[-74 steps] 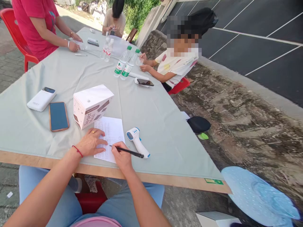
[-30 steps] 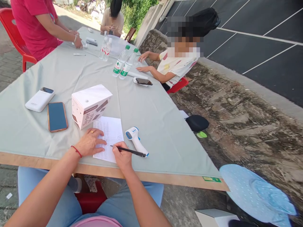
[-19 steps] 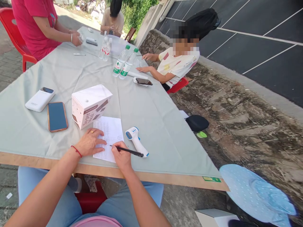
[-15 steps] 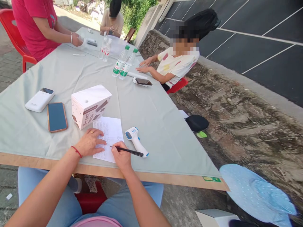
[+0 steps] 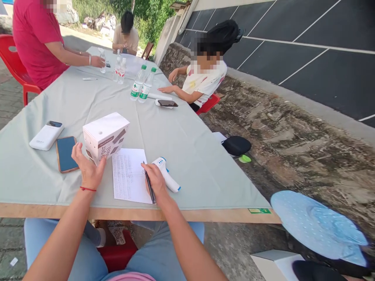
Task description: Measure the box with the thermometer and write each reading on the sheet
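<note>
My left hand is open, fingers spread, at the near side of a white cardboard box with brown print; whether it touches the box I cannot tell. A phone in an orange-brown case lies just left of that hand. My right hand is closed around a black pen, its upper end by the paper's right edge. Beneath and left of the pen lies a white sheet of paper covered with rows of small handwriting. A white and blue infrared thermometer rests right beside my right hand.
A white power bank lies at left on the cloth-covered table. Two green-capped water bottles and two smaller bottles stand farther back, near another phone. Three people sit around the table. A blue hat is at lower right.
My left hand has left the paper and moved left to the box, fingers spreading. My right hand has shifted, and the pen is now turned more upright. A person at left now holds a bottle.
</note>
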A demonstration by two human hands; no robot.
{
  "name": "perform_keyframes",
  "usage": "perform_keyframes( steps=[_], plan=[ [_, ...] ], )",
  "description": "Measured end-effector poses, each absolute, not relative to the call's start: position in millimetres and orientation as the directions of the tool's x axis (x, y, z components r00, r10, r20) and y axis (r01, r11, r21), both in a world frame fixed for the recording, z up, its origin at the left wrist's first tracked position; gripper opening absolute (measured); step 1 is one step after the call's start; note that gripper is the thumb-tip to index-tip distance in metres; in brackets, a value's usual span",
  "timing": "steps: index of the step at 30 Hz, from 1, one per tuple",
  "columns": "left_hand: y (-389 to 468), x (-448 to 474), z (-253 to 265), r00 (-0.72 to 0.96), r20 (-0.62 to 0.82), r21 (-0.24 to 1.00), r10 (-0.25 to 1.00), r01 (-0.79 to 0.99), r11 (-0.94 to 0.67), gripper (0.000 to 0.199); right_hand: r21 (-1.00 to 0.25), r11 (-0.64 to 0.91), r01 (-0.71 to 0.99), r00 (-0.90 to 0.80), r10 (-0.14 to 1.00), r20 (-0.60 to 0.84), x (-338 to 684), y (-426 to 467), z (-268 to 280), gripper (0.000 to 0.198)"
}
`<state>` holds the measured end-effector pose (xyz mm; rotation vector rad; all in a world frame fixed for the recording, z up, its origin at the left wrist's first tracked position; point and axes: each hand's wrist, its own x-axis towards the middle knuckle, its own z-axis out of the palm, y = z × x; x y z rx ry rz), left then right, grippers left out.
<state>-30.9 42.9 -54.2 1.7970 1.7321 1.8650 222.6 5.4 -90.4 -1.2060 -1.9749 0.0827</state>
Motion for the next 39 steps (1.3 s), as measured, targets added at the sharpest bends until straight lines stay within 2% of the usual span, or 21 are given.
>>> perform_keyframes(
  steps=[1,3,5,7,10,12,15,17,20,22,24,26,28,29,30,32,35,37,39],
  plan=[
    [46.6,-32.1,-55.6,-0.34,0.59,0.756,0.732,0.551,-0.353,0.083,-0.374,0.546,0.75,-0.29,0.779,0.556,226.4,9.7,-91.9,0.041],
    [52.6,-34.0,-57.7,-0.31,0.441,0.857,0.842,0.424,-0.293,0.082,-0.264,0.529,0.806,-0.377,0.804,0.46,230.6,15.5,-96.5,0.045],
    [55.4,-35.2,-57.9,-0.319,0.361,0.898,0.877,0.372,-0.234,0.075,-0.176,0.51,0.842,-0.412,0.818,0.401,230.7,17.7,-102.9,0.047],
    [54.6,-35.8,-55.9,-0.385,0.346,0.911,0.855,0.356,-0.208,0.075,-0.138,0.489,0.861,-0.404,0.824,0.397,228.8,17.8,-109.4,0.046],
    [49.1,-35.5,-50.3,-0.413,0.36,0.927,0.837,0.262,-0.27,0.08,-0.156,0.472,0.868,-0.371,0.824,0.429,226.2,18.0,-116.7,0.046],
    [45.3,-34.4,-46.9,-0.374,0.337,0.941,0.864,0.134,-0.309,0.077,-0.174,0.477,0.861,-0.362,0.817,0.449,225.6,19.2,-119.2,0.045],
    [41.5,-31.8,-45.0,-0.283,0.255,0.962,0.924,-0.025,-0.273,0.073,-0.188,0.498,0.847,-0.356,0.792,0.495,224.5,20.9,-119.8,0.042],
    [40.3,-30.3,-45.6,-0.203,0.193,0.977,0.96,-0.052,-0.207,0.071,-0.217,0.522,0.825,-0.347,0.771,0.534,223.1,20.8,-118.2,0.041],
    [39.6,-29.3,-46.5,-0.112,0.117,0.993,0.987,0.013,-0.116,0.069,-0.297,0.535,0.791,-0.279,0.747,0.603,222.5,18.2,-112.5,0.044],
    [39.3,-29.4,-45.6,-0.091,0.098,0.994,0.991,0.064,-0.093,0.071,-0.342,0.414,0.844,-0.125,0.771,0.625,225.6,15.7,-105.9,0.041],
    [38.9,-29.7,-43.4,-0.075,0.099,0.991,0.992,0.096,-0.091,0.071,-0.371,0.137,0.919,0.094,0.835,0.542,232.5,13.9,-97.4,0.033],
    [38.5,-29.5,-40.8,-0.057,0.11,0.987,0.992,0.124,-0.102,0.07,-0.337,-0.14,0.931,0.257,0.907,0.333,242.0,13.7,-88.1,0.038],
    [38.2,-29.1,-38.6,-0.038,0.122,0.983,0.992,0.144,-0.116,0.069,-0.304,-0.254,0.918,0.297,0.949,0.104,251.2,14.6,-79.2,0.036],
    [38.3,-28.9,-37.9,-0.035,0.124,0.982,0.992,0.148,-0.117,0.069,-0.33,-0.276,0.903,0.303,0.953,0.032,254.4,15.1,-75.2,0.032],
    [38.5,-28.8,-37.6,-0.035,0.12,0.982,0.992,0.149,-0.114,0.069,-0.391,-0.283,0.876,0.307,0.952,-0.001,256.0,15.0,-71.2,0.029],
    [39.5,-29.0,-37.8,-0.035,0.108,0.984,0.994,0.143,-0.102,0.07,-0.598,-0.247,0.762,0.329,0.944,0.029,252.9,12.3,-62.7,0.027],
    [42.3,-30.3,-39.7,-0.014,0.127,0.984,0.992,0.132,-0.124,0.069,-0.915,0.001,0.403,0.311,0.94,0.138,231.4,0.1,-45.4,0.035],
    [44.8,-31.5,-41.4,0.003,0.164,0.977,0.987,0.14,-0.162,0.069,-0.985,0.112,0.131,0.242,0.96,0.141,208.6,-10.4,-30.4,0.037],
    [47.6,-32.6,-43.0,0.011,0.196,0.966,0.981,0.172,-0.195,0.067,-0.989,0.136,-0.053,0.189,0.974,0.124,184.0,-17.6,-14.6,0.031]
  ],
)
